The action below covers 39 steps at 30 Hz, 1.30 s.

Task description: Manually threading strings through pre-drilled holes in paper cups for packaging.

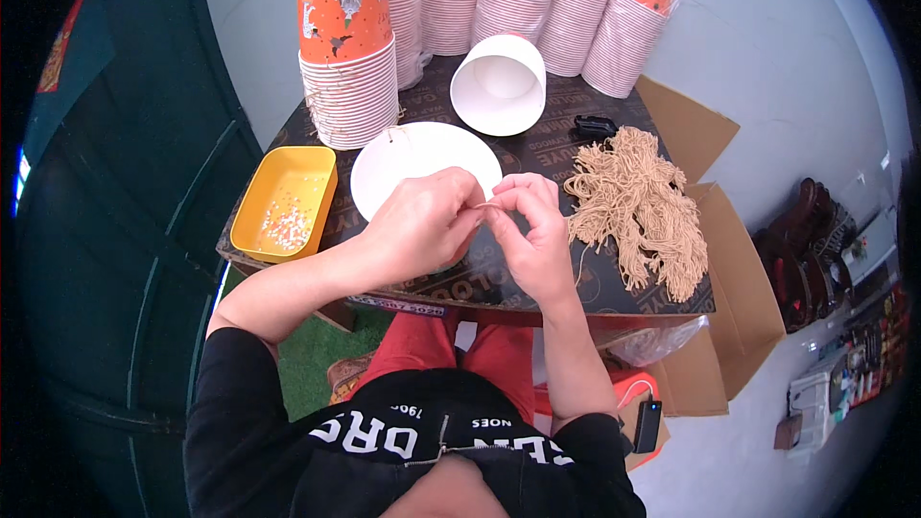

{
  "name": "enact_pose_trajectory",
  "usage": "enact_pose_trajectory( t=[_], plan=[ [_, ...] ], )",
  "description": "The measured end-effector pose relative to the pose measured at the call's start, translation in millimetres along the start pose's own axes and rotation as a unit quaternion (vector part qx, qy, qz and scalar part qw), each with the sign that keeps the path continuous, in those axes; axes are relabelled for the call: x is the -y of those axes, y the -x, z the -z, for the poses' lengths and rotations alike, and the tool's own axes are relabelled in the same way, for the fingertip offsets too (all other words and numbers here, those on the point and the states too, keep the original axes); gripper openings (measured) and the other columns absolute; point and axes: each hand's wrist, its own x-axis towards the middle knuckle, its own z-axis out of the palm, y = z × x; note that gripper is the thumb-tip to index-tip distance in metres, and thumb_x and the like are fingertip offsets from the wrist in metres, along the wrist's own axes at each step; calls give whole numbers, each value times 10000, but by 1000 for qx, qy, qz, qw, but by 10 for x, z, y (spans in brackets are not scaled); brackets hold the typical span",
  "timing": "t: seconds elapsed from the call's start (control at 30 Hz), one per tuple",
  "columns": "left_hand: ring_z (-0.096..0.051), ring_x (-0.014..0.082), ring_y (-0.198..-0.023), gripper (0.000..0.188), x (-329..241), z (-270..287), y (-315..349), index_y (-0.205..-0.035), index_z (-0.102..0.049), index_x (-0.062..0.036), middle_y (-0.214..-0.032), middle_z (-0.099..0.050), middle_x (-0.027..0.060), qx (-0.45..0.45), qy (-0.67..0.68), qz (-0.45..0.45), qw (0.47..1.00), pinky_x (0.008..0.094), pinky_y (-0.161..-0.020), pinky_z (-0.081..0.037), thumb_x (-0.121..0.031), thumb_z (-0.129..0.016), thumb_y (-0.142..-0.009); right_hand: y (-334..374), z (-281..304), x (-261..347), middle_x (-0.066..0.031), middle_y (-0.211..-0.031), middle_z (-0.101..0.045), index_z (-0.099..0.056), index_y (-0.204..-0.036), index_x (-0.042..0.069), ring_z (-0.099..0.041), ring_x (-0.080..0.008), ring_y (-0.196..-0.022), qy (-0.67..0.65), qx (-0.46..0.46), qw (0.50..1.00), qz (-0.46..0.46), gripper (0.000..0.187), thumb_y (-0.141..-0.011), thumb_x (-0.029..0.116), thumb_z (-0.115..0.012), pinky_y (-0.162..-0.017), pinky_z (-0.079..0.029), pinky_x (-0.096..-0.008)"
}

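Both hands meet over the near edge of a white round lid (379, 171), fingertips almost touching. My left hand (422, 228) is closed in a pinch on a thin tan string (488, 205). From the other side my right hand (531, 240) pinches the same string between thumb and forefinger. Only a short bit of it shows; the rest is hidden by the fingers. A small brown string loop sits at the lid's far edge. To the right of my right hand lies a tangled pile of tan strings (638, 216).
A yellow tub (251, 201) with small white and orange bits stands at the left. Behind it rises a stack of paper buckets (347, 101). One white bucket (499, 86) lies on its side. Wrapped bucket stacks (451, 0) line the back. A black object (595, 125) adjoins the strings; cardboard boxes (734, 278) flank the table.
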Motion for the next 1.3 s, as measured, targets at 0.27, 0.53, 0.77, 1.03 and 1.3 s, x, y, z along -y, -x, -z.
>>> enact_pose_trajectory(
  t=[0.27, 0.53, 0.77, 1.03, 1.3],
  plan=[
    [-601, 87, -697, 75, 10, 71, -75, -881, -620, 38, -738, -657, 68, 54, 91, 108, 988, 270, -612, -497, -22, -656, -854, 22, -54, 20, -121, -1064, -556, -585, -914, 16, -541, -281, -984, 2, -101, 994, -40, 174, -777, -30, -681, -843, -451, -364],
    [-597, 80, -699, 81, 7, 60, -88, -882, -617, 38, -735, -654, 62, 60, 89, 106, 989, 264, -610, -493, -30, -657, -863, 43, -30, 26, -141, -1078, -535, -606, -943, -9, -543, -286, -1018, 14, -62, 998, -2, 178, -777, -62, -639, -892, -447, -369],
    [-692, 262, -703, 107, 23, 59, -87, -860, -628, 38, -739, -673, 166, 50, 90, 92, 990, 360, -628, -527, -65, -647, -840, 59, -66, 8, -148, -1104, -535, -618, -933, -11, -526, -299, -1058, -14, -27, 1000, -6, 159, -780, -35, -657, -929, -425, -382],
    [-582, 71, -704, 79, 42, 65, -95, -895, -623, 39, -745, -652, 49, 66, 97, 98, 988, 262, -613, -486, -34, -648, -872, 77, -96, 15, -172, -1059, -541, -555, -863, -8, -528, -328, -998, 30, -51, 997, 49, 134, -778, -59, -645, -874, -431, -400],
    [-563, 95, -630, 93, 150, 114, -123, -833, -598, 27, -673, -615, 42, 36, 40, 115, 992, 277, -554, -452, -45, -617, -887, 267, -94, 44, -172, -1004, -523, -522, -874, -13, -509, -334, -915, 105, -38, 987, 115, 155, -765, -89, -603, -803, -430, -413]
  ],
)
